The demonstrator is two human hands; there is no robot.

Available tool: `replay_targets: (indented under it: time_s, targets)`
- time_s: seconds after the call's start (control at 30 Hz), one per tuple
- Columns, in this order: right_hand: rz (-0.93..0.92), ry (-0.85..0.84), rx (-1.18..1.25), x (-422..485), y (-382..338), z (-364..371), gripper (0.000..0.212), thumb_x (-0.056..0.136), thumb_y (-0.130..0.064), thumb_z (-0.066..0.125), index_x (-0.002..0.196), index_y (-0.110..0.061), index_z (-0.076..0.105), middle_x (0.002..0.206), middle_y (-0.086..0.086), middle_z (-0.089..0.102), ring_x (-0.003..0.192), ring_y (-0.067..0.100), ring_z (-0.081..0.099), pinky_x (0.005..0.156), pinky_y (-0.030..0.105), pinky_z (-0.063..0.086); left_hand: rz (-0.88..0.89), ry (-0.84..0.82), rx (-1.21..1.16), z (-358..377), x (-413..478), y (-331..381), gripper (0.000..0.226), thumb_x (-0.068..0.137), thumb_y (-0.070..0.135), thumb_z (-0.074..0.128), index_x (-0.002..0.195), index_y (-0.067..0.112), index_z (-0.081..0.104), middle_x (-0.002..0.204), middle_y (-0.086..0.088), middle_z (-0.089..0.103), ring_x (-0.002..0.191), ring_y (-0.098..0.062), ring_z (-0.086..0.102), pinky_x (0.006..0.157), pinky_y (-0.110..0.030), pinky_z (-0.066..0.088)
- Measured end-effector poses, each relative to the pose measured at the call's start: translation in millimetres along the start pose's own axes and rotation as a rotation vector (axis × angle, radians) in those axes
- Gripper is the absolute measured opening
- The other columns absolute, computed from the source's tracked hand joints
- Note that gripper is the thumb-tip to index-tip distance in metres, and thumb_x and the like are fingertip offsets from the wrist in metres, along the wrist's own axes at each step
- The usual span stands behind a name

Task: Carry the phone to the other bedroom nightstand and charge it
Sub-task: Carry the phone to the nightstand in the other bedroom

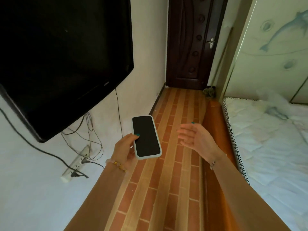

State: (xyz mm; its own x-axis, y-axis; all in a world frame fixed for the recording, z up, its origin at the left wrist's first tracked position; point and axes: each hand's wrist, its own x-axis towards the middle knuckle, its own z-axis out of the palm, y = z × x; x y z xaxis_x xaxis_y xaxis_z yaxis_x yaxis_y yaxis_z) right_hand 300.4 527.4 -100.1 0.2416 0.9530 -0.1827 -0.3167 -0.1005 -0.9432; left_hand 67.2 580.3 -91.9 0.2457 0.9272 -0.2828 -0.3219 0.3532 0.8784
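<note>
My left hand [124,150] grips the phone [146,136], a dark-screened handset in a pale green case, held screen up at chest height with the thumb across its left edge. My right hand [195,140] hovers to the right of the phone, palm turned inward, fingers apart and holding nothing. No nightstand or charger is in view.
A narrow strip of wood-pattern floor [176,124] runs ahead to a closed dark wooden door [190,42]. A wall-mounted black TV [63,60] hangs on the left, with dangling cables and a white power strip [75,163] below. A bed with a white mattress [273,144] lies on the right.
</note>
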Motion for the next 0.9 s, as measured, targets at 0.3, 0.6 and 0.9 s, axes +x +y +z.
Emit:
replay_targets:
  time_s: [0.3, 0.6, 0.9]
  targets:
    - [0.002, 0.089, 0.029, 130, -37, -64, 0.037, 0.098, -0.032, 0.036, 0.108, -0.012, 0.066, 0.108, 0.011, 0.071, 0.102, 0.025, 0.066, 0.093, 0.040, 0.050, -0.022, -0.051, 0.086, 73, 161, 5, 0.027, 0.087, 0.023, 0.057, 0.111, 0.011, 0.059, 0.098, -0.010, 0.068, 0.092, -0.029, 0.067, 0.076, -0.039, 0.055]
    - [0.009, 0.156, 0.018, 278, -61, -108, 0.038, 0.097, -0.032, 0.036, 0.111, -0.013, 0.065, 0.112, 0.010, 0.072, 0.107, 0.025, 0.066, 0.096, 0.041, 0.049, -0.101, -0.131, 0.093, 136, 334, 10, 0.033, 0.086, 0.020, 0.058, 0.117, 0.008, 0.059, 0.096, -0.009, 0.069, 0.086, -0.025, 0.067, 0.064, -0.032, 0.059]
    - [-0.043, 0.258, 0.011, 472, -131, -140, 0.038, 0.098, -0.030, 0.033, 0.111, -0.012, 0.064, 0.105, 0.007, 0.070, 0.098, 0.023, 0.065, 0.091, 0.040, 0.049, -0.132, -0.178, 0.140, 213, 546, 53, 0.036, 0.084, 0.018, 0.060, 0.118, 0.006, 0.058, 0.110, -0.017, 0.066, 0.099, -0.031, 0.064, 0.078, -0.041, 0.055]
